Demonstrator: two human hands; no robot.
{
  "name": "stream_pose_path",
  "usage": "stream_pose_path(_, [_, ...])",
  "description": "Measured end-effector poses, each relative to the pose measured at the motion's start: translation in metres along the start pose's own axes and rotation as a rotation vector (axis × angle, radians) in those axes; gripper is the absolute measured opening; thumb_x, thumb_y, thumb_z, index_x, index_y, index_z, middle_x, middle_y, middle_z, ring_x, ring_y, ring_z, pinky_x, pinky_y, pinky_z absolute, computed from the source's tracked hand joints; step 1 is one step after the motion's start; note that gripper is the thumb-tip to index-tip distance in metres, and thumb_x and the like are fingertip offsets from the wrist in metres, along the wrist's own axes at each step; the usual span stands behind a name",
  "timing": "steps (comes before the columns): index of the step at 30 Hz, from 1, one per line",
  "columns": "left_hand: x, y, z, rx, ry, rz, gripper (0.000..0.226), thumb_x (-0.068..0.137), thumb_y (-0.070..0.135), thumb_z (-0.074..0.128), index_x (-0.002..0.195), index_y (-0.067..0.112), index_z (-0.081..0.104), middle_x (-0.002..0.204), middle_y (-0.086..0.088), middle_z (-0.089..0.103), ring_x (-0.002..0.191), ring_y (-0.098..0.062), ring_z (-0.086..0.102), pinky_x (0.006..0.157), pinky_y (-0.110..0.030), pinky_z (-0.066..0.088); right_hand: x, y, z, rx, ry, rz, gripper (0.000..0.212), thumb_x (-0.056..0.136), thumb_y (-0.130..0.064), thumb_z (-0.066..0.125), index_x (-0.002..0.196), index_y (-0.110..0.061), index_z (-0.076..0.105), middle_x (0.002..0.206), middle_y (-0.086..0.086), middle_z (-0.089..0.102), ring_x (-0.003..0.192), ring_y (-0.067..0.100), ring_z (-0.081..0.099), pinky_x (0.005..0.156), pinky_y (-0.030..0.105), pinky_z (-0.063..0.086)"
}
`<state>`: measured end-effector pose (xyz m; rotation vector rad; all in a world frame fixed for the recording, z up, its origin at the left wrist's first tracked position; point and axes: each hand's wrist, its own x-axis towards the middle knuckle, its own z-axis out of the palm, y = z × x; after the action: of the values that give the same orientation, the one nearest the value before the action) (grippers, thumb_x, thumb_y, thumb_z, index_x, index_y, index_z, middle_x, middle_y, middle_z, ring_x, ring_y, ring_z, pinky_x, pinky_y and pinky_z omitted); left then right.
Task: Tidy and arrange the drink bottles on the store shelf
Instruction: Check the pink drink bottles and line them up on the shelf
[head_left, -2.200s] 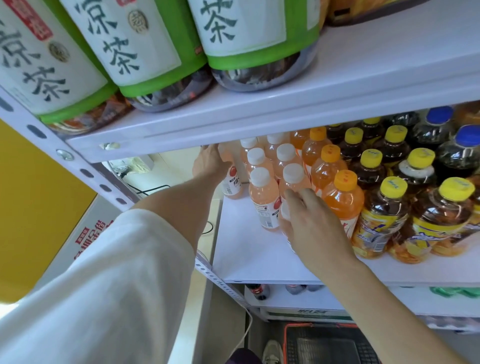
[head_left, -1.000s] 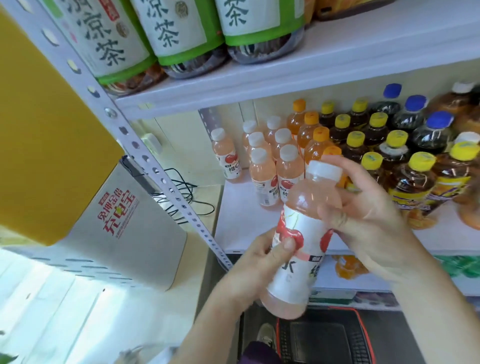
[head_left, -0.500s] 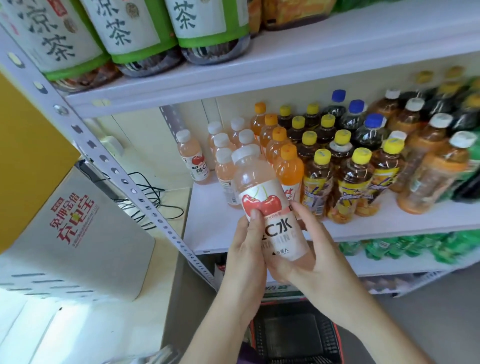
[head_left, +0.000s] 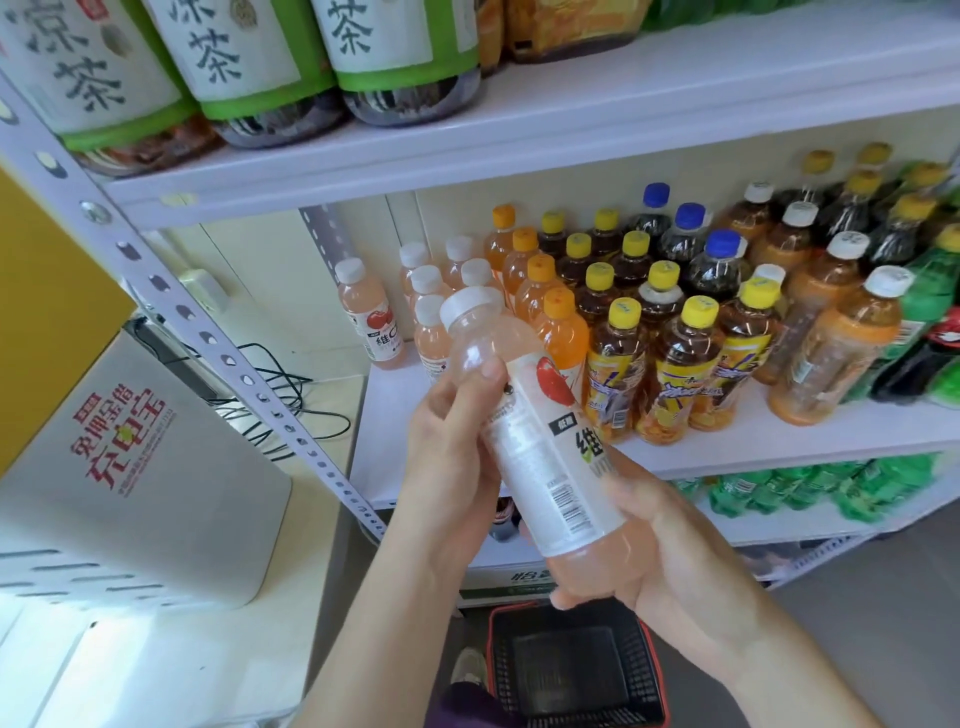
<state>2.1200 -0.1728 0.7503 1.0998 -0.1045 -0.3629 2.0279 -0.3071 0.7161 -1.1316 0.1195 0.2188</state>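
Shelf (head_left: 769, 434): rows of bottles (head_left: 675, 374) standing upright, 12 to 3 o'clock. Basket (head_left: 571, 670) on the floor at 6 o'clock. Pink bottle (head_left: 540, 457) off the shelf at centre, tilted, cap toward 11 o'clock. Right hand (head_left: 654, 551) grips its base. Left hand (head_left: 452, 447) grips its neck.

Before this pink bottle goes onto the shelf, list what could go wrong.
1. The held pink bottle, tilted and clear of the shelf, is gripped by left hand and right hand; a slip could drop it toward the basket below.
2. The orange-capped bottles stand packed against the pink rows; pushing it in could topple neighbours.
3. The lone pink bottle stands near the shelf's left edge; a passing arm might knock it off.
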Motion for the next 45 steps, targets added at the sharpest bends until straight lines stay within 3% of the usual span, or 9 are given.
stream_pose_path(5, [0.004,0.002,-0.003,0.151,0.078,0.151,0.051,0.078,0.024,0.077,0.124,0.01,0.06,0.111,-0.014,0.072,0.102,-0.031,0.07,0.082,-0.044,0.058,-0.016,0.01,-0.004,-0.384,0.136,-0.213,0.077,0.065,-0.051,0.082,0.131,-0.053,0.041,0.119,-0.005,0.067,0.109,0.016,0.065,0.092,0.047,0.053])
stream_pose_path(7, [0.005,0.007,-0.001,0.082,0.044,0.101,0.056,0.079,0.028,0.075,0.128,0.008,0.058,0.119,-0.018,0.068,0.108,-0.035,0.066,0.094,-0.051,0.053,-0.008,0.0,0.001,-0.347,0.149,-0.203,0.076,0.061,-0.057,0.083,0.128,-0.048,0.048,0.111,0.0,0.07,0.098,0.021,0.069,0.079,0.042,0.057])
stream_pose_path(10, [0.009,0.018,-0.007,-0.101,-0.057,0.002,0.035,0.084,0.034,0.063,0.111,0.011,0.07,0.109,-0.014,0.07,0.101,-0.029,0.065,0.097,-0.047,0.049,-0.001,-0.009,-0.001,-0.129,-0.007,0.08,0.123,0.033,-0.086,0.073,0.131,-0.013,0.06,0.097,0.015,0.068,0.064,0.013,0.071,0.068,0.04,0.058])
stream_pose_path(15, [0.014,0.023,-0.012,-0.136,-0.187,0.014,0.024,0.084,0.028,0.056,0.092,0.013,0.073,0.102,-0.008,0.068,0.099,-0.027,0.061,0.09,-0.041,0.049,-0.011,0.006,-0.01,0.497,-0.169,0.222,0.064,0.082,-0.055,0.054,0.108,0.001,0.071,0.083,0.028,0.068,0.062,0.033,0.068,0.046,0.028,0.054])
stream_pose_path(21, [0.013,0.025,-0.004,0.053,0.019,0.118,0.043,0.079,0.029,0.074,0.114,0.006,0.068,0.107,-0.015,0.072,0.093,-0.031,0.069,0.082,-0.045,0.057,-0.005,0.007,-0.01,0.22,0.02,0.059,0.044,0.085,-0.046,0.063,0.119,-0.019,0.068,0.116,0.021,0.067,0.096,0.035,0.067,0.063,0.038,0.056])
stream_pose_path(27, [0.013,0.025,-0.003,0.072,0.116,0.108,0.059,0.077,0.028,0.074,0.129,0.009,0.056,0.11,-0.012,0.073,0.095,-0.028,0.071,0.08,-0.046,0.058,-0.006,0.008,-0.008,0.061,0.12,-0.115,0.049,0.071,-0.037,0.08,0.115,-0.04,0.059,0.121,0.008,0.068,0.104,0.038,0.067,0.072,0.036,0.057])
stream_pose_path(35, [0.016,0.028,-0.012,-0.11,-0.143,-0.02,0.025,0.085,0.025,0.058,0.104,0.01,0.063,0.11,-0.014,0.064,0.104,-0.028,0.06,0.088,-0.038,0.05,0.004,0.004,-0.017,0.211,-0.02,0.216,0.058,0.094,-0.054,0.042,0.115,-0.007,0.069,0.075,0.021,0.069,0.052,0.026,0.066,0.039,0.025,0.047])
stream_pose_path(38, [0.017,0.027,-0.013,-0.14,-0.13,-0.011,0.019,0.083,0.022,0.059,0.097,0.014,0.068,0.108,-0.011,0.066,0.101,-0.026,0.062,0.093,-0.043,0.047,-0.006,0.011,-0.022,0.338,-0.123,0.235,0.067,0.088,-0.064,0.042,0.113,-0.009,0.071,0.086,0.028,0.068,0.061,0.032,0.067,0.042,0.026,0.049])
stream_pose_path(45, [0.02,0.024,-0.01,0.095,0.164,0.08,0.025,0.087,0.009,0.068,0.112,0.004,0.066,0.095,-0.01,0.074,0.077,-0.022,0.07,0.066,-0.035,0.057,-0.005,0.02,-0.023,-0.072,0.099,-0.065,0.056,0.076,-0.044,0.077,0.127,-0.046,0.053,0.124,0.0,0.067,0.105,0.026,0.068,0.08,0.036,0.057])
